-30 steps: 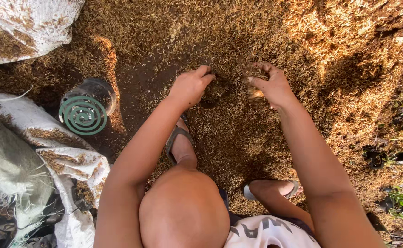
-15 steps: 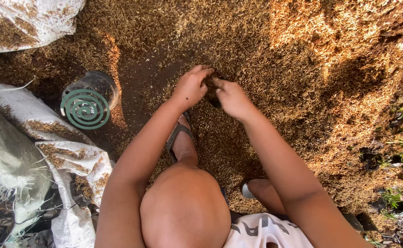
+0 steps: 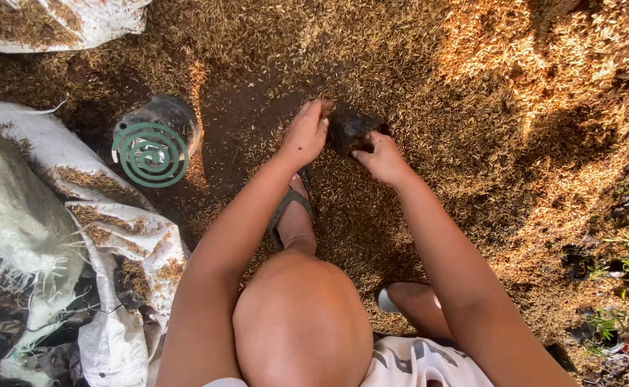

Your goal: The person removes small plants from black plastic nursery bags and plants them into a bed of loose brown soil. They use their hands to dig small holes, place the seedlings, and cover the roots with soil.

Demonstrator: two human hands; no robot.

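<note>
dark bag (image 3: 349,127) between both hands (image 3: 343,147)

We count two bare hands, left (image 3: 306,133) and right (image 3: 380,158), one small black plastic bag (image 3: 349,126), one green spiral coil (image 3: 149,154) on one dark pot (image 3: 165,115), and two white woven sacks (image 3: 78,215) (image 3: 78,18)

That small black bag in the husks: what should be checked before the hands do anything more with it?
1. Small black plastic bag gripped by right hand: ok.
2. Left hand at the bag's other edge: ok.
3. Bag mouth open: cannot tell.
4. Loose golden husks all around the bag: ok.
5. Dark round pot topped with a green spiral coil apart from both hands: ok.
6. Sandalled foot close behind the bag: not ok.
</note>
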